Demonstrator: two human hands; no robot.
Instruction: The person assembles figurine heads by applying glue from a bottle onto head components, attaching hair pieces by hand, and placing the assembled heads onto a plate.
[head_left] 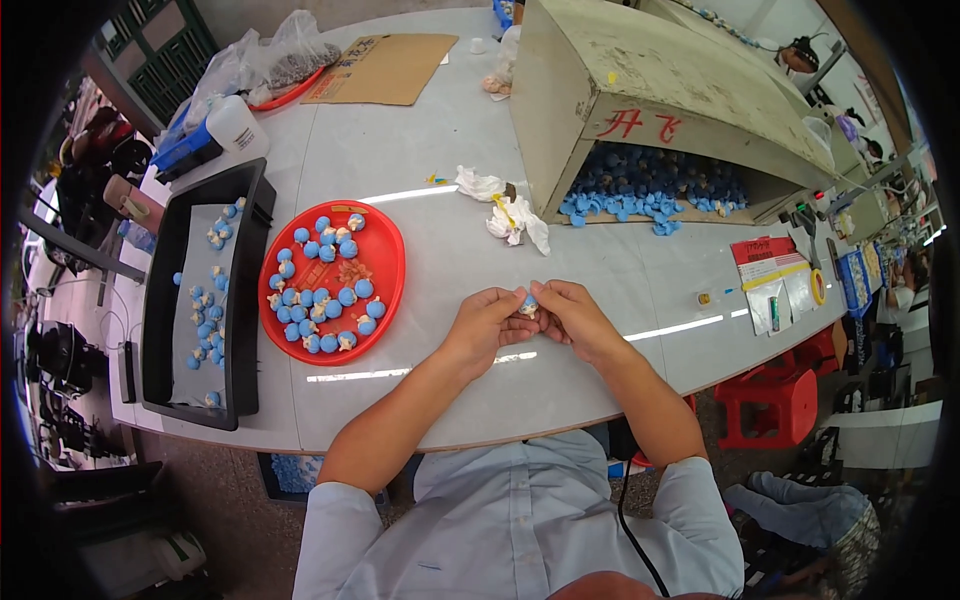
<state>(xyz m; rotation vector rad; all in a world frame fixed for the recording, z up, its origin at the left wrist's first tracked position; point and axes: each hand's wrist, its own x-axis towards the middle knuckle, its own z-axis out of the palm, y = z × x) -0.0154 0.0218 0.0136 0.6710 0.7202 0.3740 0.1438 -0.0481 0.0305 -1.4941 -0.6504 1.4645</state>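
Note:
Between the fingertips of both hands is a small blue-and-cream figure piece (pixel 528 304), partly covered by the fingers. My left hand (pixel 490 322) pinches it from the left, and my right hand (pixel 572 318) pinches it from the right, just above the table's near half. To the left, a round red plate (pixel 385 235) carries several similar round blue pieces with cream parts. Beyond the hands lie crumpled white tissues (pixel 516 218) with a bit of yellow among them.
A black tray (pixel 250 300) at the left holds more blue pieces. A large cream metal box (pixel 560 120), full of blue parts, stands at the back right. Flat cardboard (pixel 385 68) lies at the back; red-and-white packets (pixel 770 268), yellow tape (pixel 818 287) and a small jar (pixel 704 299) sit right.

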